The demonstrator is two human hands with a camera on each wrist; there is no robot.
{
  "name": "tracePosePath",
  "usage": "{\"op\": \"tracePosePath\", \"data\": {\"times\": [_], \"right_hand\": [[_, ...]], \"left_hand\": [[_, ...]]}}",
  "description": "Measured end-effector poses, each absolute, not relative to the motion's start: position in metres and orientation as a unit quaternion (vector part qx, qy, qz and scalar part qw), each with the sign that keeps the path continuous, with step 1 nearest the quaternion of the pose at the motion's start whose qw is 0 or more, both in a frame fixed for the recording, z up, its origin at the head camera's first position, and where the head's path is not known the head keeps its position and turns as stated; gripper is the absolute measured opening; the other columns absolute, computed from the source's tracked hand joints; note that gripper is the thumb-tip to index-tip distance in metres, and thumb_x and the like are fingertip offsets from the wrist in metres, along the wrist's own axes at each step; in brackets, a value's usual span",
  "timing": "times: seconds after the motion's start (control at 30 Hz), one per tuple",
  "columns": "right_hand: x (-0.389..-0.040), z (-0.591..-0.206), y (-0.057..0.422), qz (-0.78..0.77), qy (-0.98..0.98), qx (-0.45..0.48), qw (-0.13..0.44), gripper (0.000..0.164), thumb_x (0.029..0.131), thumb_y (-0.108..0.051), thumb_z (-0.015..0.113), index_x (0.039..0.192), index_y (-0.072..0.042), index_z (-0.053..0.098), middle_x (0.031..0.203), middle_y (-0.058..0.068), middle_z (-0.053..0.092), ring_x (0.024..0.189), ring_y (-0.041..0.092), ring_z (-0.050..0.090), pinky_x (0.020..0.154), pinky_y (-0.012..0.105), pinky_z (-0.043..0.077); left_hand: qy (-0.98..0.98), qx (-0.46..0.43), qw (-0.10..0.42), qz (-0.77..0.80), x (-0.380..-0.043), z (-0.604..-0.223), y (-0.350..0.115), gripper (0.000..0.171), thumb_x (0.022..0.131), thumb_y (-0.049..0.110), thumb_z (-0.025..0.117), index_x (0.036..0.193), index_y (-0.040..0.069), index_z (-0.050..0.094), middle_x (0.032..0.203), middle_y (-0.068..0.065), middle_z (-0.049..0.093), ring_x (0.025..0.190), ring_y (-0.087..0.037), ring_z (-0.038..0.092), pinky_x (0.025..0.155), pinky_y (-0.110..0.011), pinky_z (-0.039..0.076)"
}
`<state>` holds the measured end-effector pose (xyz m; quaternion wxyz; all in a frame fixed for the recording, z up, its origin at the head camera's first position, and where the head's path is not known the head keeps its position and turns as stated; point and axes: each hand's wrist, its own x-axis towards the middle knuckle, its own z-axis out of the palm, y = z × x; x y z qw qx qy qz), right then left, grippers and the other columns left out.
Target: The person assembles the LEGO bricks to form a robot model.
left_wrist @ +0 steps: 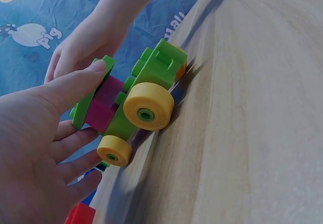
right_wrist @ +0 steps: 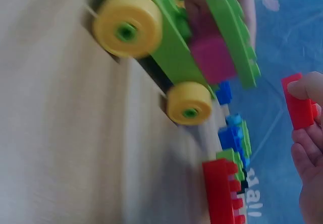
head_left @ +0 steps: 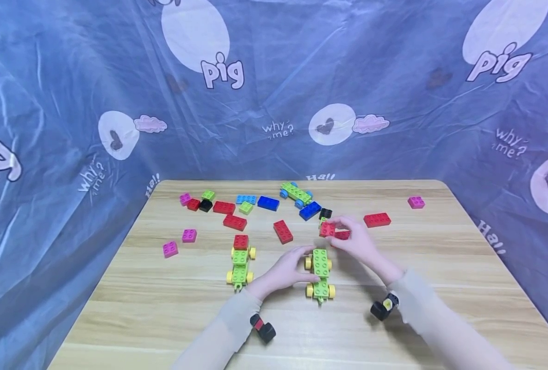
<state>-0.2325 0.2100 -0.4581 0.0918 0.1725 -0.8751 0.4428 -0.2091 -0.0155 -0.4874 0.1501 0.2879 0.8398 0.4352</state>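
Green car [head_left: 320, 263] on the surface [head_left: 135, 324], long axis running near to far, held in the nearer left hand [head_left: 285, 270], while the right hand [head_left: 358, 240] pinches a red brick [head_left: 326, 229] just beyond its far end.

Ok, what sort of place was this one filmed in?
Probably a makeshift filming corner: printed blue sheeting hangs behind and beside a wood-grain table strewn with toy bricks.
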Motion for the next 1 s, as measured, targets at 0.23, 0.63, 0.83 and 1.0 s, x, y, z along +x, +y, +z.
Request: {"op": "tracePosePath", "data": {"times": [0.23,0.63,0.83,1.0], "right_hand": [[-0.211,-0.463,0.203,0.454,-0.871,0.174,0.078,0.042,0.077,-0.003,0.076,0.117,-0.004,0.065,0.115,0.013,0.065,0.107,0.031,0.06,0.09,0.05,0.05],[-0.198,-0.473,0.199,0.451,-0.866,0.201,0.086,0.038,0.077,-0.007,0.078,0.114,-0.007,0.067,0.114,0.009,0.067,0.105,0.022,0.06,0.089,0.043,0.053],[-0.196,-0.473,0.199,0.454,-0.864,0.202,0.078,0.038,0.078,-0.008,0.078,0.114,-0.008,0.067,0.113,0.007,0.067,0.107,0.018,0.058,0.09,0.042,0.052],[-0.196,-0.473,0.199,0.457,-0.863,0.204,0.073,0.039,0.077,-0.007,0.078,0.115,-0.008,0.067,0.112,0.006,0.068,0.108,0.018,0.058,0.091,0.043,0.052]], "left_hand": [[0.835,0.283,0.149,0.448,-0.209,-0.489,-0.015,0.085,0.078,0.036,0.079,0.147,0.009,0.036,0.144,-0.009,0.049,0.132,-0.023,0.047,0.111,-0.039,0.035],[0.841,0.287,0.145,0.436,-0.213,-0.49,-0.015,0.083,0.082,0.046,0.073,0.146,0.006,0.037,0.144,-0.009,0.049,0.129,-0.023,0.05,0.108,-0.041,0.039],[0.844,0.282,0.145,0.433,-0.213,-0.491,-0.014,0.082,0.081,0.047,0.073,0.145,0.007,0.04,0.139,-0.011,0.053,0.125,-0.023,0.052,0.106,-0.04,0.041],[0.846,0.281,0.144,0.429,-0.214,-0.491,-0.014,0.08,0.081,0.047,0.074,0.143,0.006,0.043,0.139,-0.01,0.053,0.125,-0.023,0.052,0.106,-0.039,0.042]]}}
